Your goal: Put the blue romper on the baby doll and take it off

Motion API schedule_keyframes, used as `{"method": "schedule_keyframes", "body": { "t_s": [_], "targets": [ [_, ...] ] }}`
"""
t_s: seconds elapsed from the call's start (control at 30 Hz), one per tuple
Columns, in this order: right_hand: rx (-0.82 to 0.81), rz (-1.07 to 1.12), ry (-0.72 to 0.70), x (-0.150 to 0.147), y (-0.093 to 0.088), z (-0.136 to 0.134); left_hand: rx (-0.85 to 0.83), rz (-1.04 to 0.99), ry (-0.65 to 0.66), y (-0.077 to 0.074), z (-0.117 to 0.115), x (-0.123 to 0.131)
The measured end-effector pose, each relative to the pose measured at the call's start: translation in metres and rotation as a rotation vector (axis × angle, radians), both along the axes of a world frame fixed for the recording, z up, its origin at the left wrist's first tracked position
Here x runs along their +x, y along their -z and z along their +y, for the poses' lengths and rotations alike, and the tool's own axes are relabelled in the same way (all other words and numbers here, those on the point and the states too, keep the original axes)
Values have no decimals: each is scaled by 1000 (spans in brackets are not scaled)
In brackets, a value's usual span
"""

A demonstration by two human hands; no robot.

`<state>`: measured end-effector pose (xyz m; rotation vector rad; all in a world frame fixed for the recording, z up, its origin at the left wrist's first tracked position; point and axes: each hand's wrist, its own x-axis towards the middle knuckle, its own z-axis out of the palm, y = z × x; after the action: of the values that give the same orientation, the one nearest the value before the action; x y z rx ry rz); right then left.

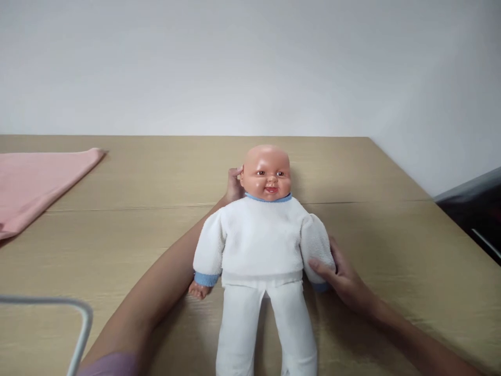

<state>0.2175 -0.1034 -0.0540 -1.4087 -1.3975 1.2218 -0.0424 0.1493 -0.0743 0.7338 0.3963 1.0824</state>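
A baby doll (263, 240) in a white fleecy top with blue trim and white trousers lies face up, its legs toward me. My left hand (235, 184) is behind the doll's head, cupping it from the left; only the thumb and the side of the hand show there, and the other fingers are hidden. With my right hand (338, 274) I grip the doll's sleeve on the right near its blue cuff, thumb on top. The doll's other arm rests loose over my left forearm, its small hand showing.
The wooden table (156, 172) runs back to a pale wall (219, 62). A folded pink cloth (43, 183) lies at the left. In the lower left corner is a grey metal tube frame (84, 318). Dark items (477, 209) stand beyond the table's right edge.
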Motion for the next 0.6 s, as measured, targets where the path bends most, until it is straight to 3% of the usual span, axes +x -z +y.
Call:
{"method": "schedule_keyframes", "body": {
  "t_s": [0.2,0.47,0.6],
  "targets": [
    [163,-350,88,0,12,-3,-10,-41,-38,0,17,-11],
    [198,-499,146,0,14,-9,-42,33,231,-10,21,-19],
    [213,-499,135,-2,10,-9,-26,64,275,-13,21,-27]
  ]
}}
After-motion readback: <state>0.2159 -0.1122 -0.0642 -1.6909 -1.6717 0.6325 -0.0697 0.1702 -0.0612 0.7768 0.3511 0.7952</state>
